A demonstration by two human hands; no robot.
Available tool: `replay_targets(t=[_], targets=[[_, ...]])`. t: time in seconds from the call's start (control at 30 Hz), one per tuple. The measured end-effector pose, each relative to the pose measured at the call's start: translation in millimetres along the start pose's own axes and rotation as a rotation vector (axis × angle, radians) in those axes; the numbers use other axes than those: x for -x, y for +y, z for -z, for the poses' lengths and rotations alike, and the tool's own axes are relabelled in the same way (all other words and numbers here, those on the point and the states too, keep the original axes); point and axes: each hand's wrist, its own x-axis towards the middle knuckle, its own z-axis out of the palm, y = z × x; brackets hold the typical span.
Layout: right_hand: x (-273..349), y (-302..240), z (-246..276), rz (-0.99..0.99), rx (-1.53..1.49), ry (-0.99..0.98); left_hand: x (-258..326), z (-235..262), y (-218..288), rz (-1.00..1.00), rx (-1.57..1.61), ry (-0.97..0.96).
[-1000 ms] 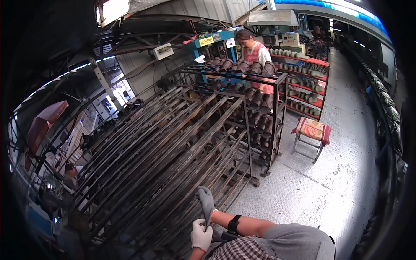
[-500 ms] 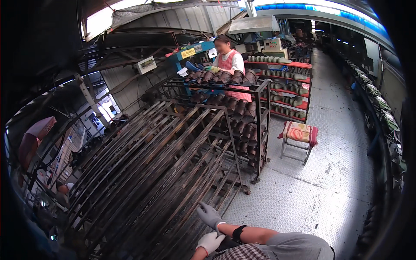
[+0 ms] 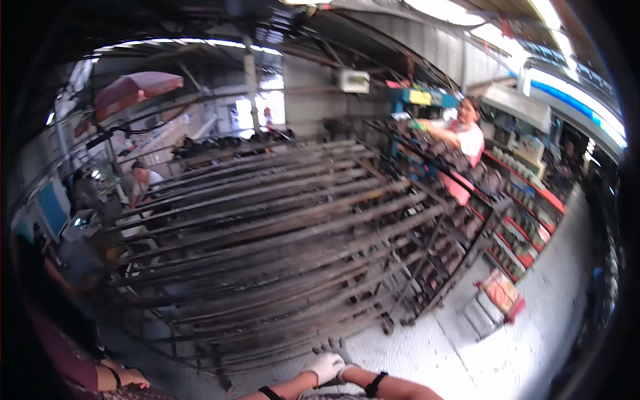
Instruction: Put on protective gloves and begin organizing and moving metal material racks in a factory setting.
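Beside the metal rack (image 3: 280, 223), your white-gloved left hand (image 3: 324, 368) is clasping the grey glove (image 3: 343, 354) on your right hand (image 3: 335, 349) (its empty fingers spreading open).

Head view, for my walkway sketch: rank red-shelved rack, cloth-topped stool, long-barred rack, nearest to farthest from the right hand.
1. Long-barred rack, just ahead
2. Cloth-topped stool, right
3. Red-shelved rack, right, beyond the stool

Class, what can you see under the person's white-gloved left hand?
In this view, the grey-gloved right hand lies partly under the left hand, its spread fingers showing beyond. The overlapped part is covered, so it cannot be seen.
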Motion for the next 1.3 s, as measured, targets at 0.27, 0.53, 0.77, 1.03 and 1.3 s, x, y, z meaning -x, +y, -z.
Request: replay_targets(t=[0.27,0.53,0.77,1.03,1.3], targets=[[-29,2,4,0.056,0.02,0.025,-5,10,14,0.192,-0.214,-0.103],[-48,14,30,-0.027,-0.239,0.599,5,46,7,0.001,0.581,-0.256],[-43,76,210,-0.119,-0.315,1.247,89,198,76,-0.1,0.25,0.725],[-128,123,284,-0.348,-0.181,0.889,120,306,-86,0.129,-0.152,1.225],[-139,135,300,-0.341,-0.336,0.634,114,343,-117,0.316,0.168,0.816]])
